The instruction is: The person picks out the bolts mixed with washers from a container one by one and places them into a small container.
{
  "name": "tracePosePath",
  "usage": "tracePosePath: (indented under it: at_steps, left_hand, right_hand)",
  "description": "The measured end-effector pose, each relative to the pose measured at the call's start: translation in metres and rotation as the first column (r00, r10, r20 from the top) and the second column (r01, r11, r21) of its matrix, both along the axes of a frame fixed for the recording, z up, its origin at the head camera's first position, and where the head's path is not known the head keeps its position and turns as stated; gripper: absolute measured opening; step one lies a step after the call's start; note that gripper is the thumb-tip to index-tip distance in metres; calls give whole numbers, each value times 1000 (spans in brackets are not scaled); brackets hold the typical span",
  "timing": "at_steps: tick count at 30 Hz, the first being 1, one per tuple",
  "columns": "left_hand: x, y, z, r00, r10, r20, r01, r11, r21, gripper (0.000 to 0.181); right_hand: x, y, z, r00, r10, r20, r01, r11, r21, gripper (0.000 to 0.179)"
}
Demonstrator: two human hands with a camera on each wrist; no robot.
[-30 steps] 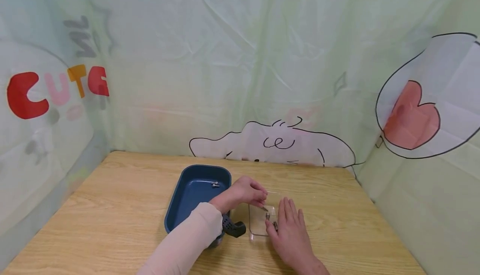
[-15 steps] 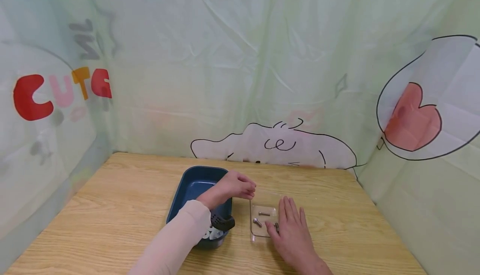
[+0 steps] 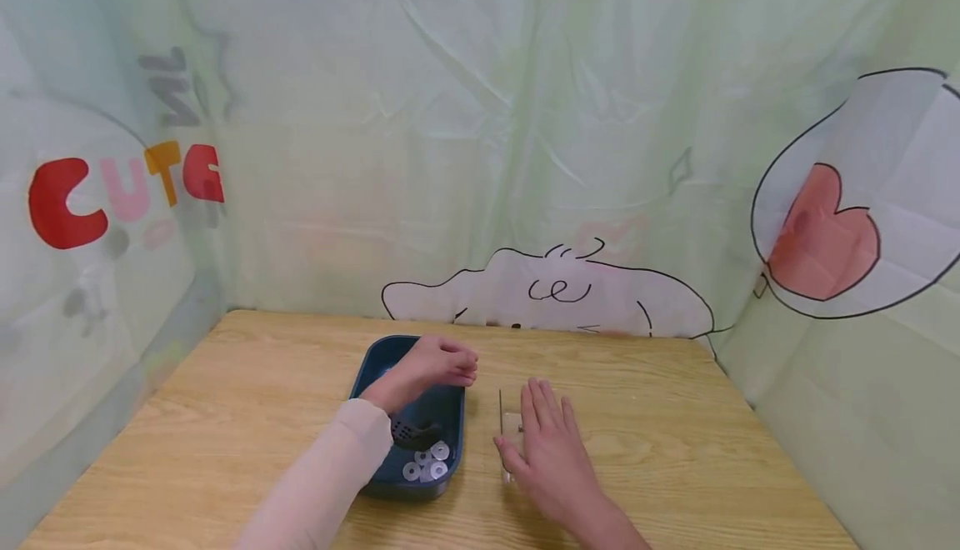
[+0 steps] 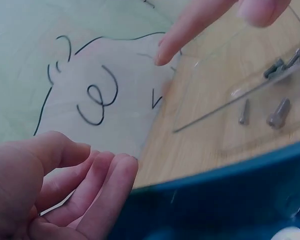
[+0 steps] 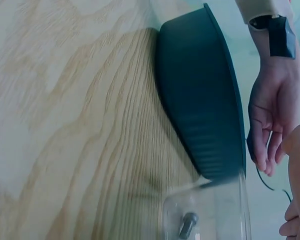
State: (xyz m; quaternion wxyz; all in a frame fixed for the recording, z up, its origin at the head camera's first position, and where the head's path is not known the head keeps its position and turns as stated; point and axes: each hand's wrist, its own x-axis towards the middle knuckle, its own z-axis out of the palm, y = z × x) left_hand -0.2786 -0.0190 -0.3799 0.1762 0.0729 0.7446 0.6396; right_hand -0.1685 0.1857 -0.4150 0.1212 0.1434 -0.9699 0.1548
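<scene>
My left hand (image 3: 435, 364) is over the blue tray (image 3: 461, 417), its fingers loosely curled. Nothing shows between thumb and fingers in the left wrist view. To the right of the tray, a clear plastic box (image 5: 225, 205) lies on the table. Several metal bolts (image 4: 278, 114) lie in it. My right hand (image 3: 555, 454) reaches over the box with fingers extended, hiding most of it in the head view. In the left wrist view a straight finger of that hand points out above a clear pane whose dark edge crosses the box.
White washers (image 3: 426, 463) are gathered in the near end of the tray. The tray and the box stand on a wooden table (image 3: 675, 442). A printed cloth curtain (image 3: 337, 158) hangs behind and at both sides.
My left hand let go of a bolt in the clear box and moved left, over the tray. The right hand shifted left and now covers more of the box.
</scene>
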Motion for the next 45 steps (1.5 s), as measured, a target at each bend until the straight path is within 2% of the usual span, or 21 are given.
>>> tracePosePath:
  at_steps: [6, 13, 19, 23, 27, 39, 45]
  left_hand:
    - [-4, -15, -3, 997, 73, -3, -73, 997, -24, 28]
    - [-11, -25, -10, 992, 129, -1, -129, 992, -14, 28]
    - [-12, -36, -16, 981, 195, -12, -195, 978, -67, 28]
    - [-11, -41, -19, 972, 234, -1, -233, 970, -64, 28]
    - [-10, -45, -23, 969, 248, 22, -246, 968, -49, 30]
    - [-10, -47, -29, 969, 245, 10, -242, 961, -133, 31]
    - [-10, -47, -33, 969, 245, 17, -240, 961, -138, 31]
  right_hand:
    - [-2, -11, 0, 1000, 20, 2, -20, 999, 27, 78]
    - [-2, -27, 3, 997, 33, 72, -36, 998, 45, 81]
    - [-3, -41, 2, 992, 67, 102, -73, 996, 56, 83]
    - [-2, -50, 0, 987, 103, 120, -110, 993, 50, 84]
    - [-1, -58, -4, 982, 115, 149, -123, 991, 46, 86]
    - [0, -65, -13, 970, 89, 228, -103, 993, 49, 84]
    - [1, -67, -15, 965, 78, 249, -91, 995, 41, 85]
